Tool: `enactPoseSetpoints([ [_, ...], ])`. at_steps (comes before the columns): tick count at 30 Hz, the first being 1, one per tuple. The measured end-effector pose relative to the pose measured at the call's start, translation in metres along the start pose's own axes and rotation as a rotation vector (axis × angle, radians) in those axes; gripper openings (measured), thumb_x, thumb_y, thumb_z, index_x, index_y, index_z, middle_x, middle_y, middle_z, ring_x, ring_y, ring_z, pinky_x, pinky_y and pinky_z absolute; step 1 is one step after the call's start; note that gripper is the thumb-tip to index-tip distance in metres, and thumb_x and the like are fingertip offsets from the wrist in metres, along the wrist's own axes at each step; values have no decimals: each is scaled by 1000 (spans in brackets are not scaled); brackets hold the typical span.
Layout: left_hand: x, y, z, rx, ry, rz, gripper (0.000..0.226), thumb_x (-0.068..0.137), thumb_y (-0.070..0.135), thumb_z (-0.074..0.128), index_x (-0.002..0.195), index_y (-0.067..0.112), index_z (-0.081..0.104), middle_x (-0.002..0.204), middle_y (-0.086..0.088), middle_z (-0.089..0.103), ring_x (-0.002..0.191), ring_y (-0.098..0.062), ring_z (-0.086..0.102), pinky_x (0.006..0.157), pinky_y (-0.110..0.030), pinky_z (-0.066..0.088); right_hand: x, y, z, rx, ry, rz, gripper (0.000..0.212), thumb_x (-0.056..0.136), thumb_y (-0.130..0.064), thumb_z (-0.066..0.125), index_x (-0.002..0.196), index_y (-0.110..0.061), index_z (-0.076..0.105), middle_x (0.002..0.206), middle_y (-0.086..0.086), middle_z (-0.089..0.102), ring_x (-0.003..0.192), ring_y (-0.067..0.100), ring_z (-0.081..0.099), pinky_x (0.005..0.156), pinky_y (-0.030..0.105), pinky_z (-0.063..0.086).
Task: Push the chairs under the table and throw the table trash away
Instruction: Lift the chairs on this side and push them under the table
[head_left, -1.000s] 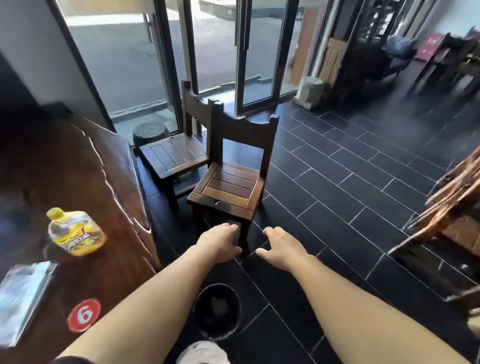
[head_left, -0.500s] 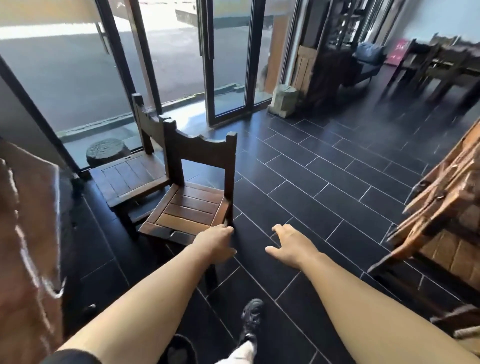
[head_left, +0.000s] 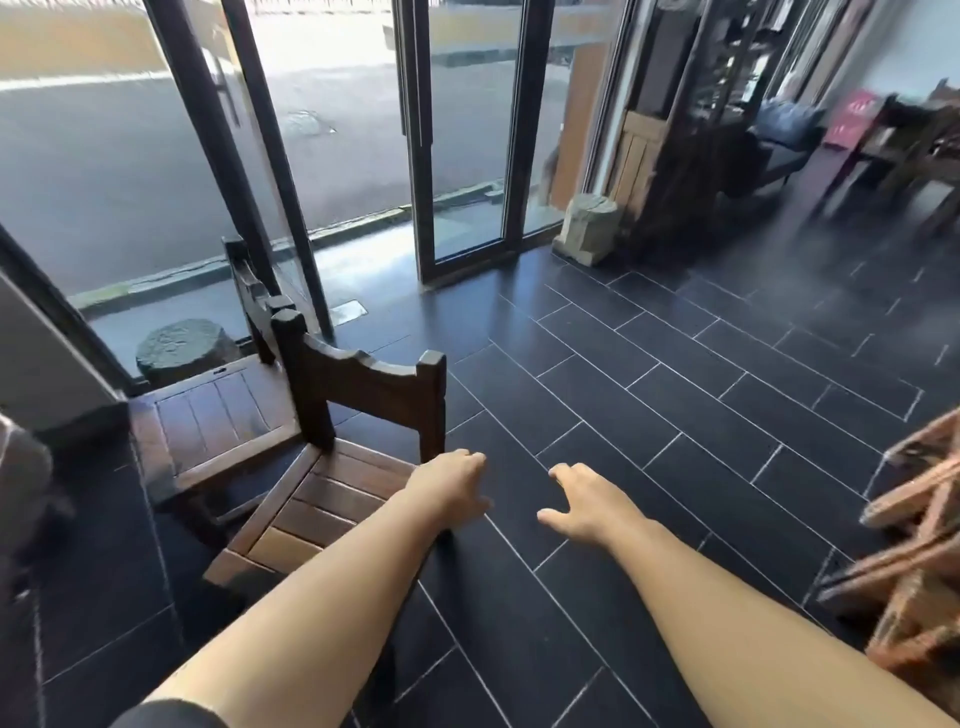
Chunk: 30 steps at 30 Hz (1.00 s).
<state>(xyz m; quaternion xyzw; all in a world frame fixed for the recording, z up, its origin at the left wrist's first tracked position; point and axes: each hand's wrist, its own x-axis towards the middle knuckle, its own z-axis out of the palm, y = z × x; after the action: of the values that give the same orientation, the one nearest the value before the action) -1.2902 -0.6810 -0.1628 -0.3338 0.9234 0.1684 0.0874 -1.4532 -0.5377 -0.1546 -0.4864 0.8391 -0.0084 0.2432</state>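
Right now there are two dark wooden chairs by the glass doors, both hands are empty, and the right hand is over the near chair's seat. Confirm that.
One detail is wrong. The head view shows the left hand over the near chair's seat corner, not the right hand, which is over bare floor tiles. The rest stands: the far chair sits beside the near one by the glass doors, and both hands are empty.

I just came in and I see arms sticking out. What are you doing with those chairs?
A person is reaching both bare arms toward two dark wooden chairs near the glass doors. The left hand is over the right side of the nearer chair, whether touching it I cannot tell. The right hand hangs open above the dark tiled floor, holding nothing. The farther chair stands just behind, untouched. No table shows in this view.
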Motion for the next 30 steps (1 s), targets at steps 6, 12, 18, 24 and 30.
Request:
enactPoseSetpoints([
  [6,103,1,-17,3,17,-104,51,83,44,64,124,17,52,123,-5,56,119,-27,55,92,-42,50,117,40,-54,-3,-6,-112,63,90,-51,60,143,-23,41,139,3,46,123,25,53,97,38,47],
  [12,203,6,-48,-70,91,-263,54,82,48,62,125,17,53,124,-4,58,120,-26,55,98,-40,48,233,75,-124,-92,23,-214,56,90,-51,58,134,-19,45,131,5,49,121,26,53,91,40,49],
  [18,263,-3,-81,-109,128,-475,55,85,48,61,130,19,51,131,-4,56,125,-27,52,102,-40,44,338,71,-178,-133,-69,-417,66,89,-55,60,142,-20,41,138,6,47,126,26,51,99,40,47],
  [24,306,-51,-102,-193,140,-652,58,85,49,61,134,18,48,133,-4,53,127,-28,51,102,-43,45,430,19,-200,-213,-159,-584,65,89,-50,62,142,-19,40,136,7,47,126,26,50,98,38,45],
  [30,355,-138,-113,-285,153,-831,55,86,50,58,131,20,48,131,-2,53,124,-27,52,98,-41,47,538,-75,-215,-297,-178,-750,64,86,-52,62,139,-22,41,134,4,48,127,26,50,100,38,44],
])
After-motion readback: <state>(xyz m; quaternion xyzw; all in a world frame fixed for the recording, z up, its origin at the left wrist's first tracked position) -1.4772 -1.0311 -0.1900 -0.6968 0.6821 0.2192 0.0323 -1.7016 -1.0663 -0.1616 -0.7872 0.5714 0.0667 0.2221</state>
